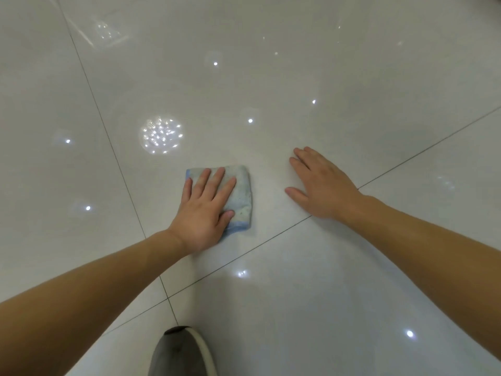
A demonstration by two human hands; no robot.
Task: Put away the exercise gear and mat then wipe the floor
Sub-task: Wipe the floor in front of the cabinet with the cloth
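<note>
A folded pale blue cloth (242, 194) lies flat on the glossy white tiled floor (298, 77). My left hand (206, 210) presses down on it with straight, spread fingers and covers most of its left half. My right hand (322, 185) rests flat on the bare tile just to the right of the cloth, fingers straight and apart from it. No exercise gear or mat is in view.
Dark grout lines cross the floor and meet near the bottom centre. Ceiling lights reflect as bright spots on the tiles. The toe of a grey slipper (181, 351) shows at the bottom edge, below my left forearm.
</note>
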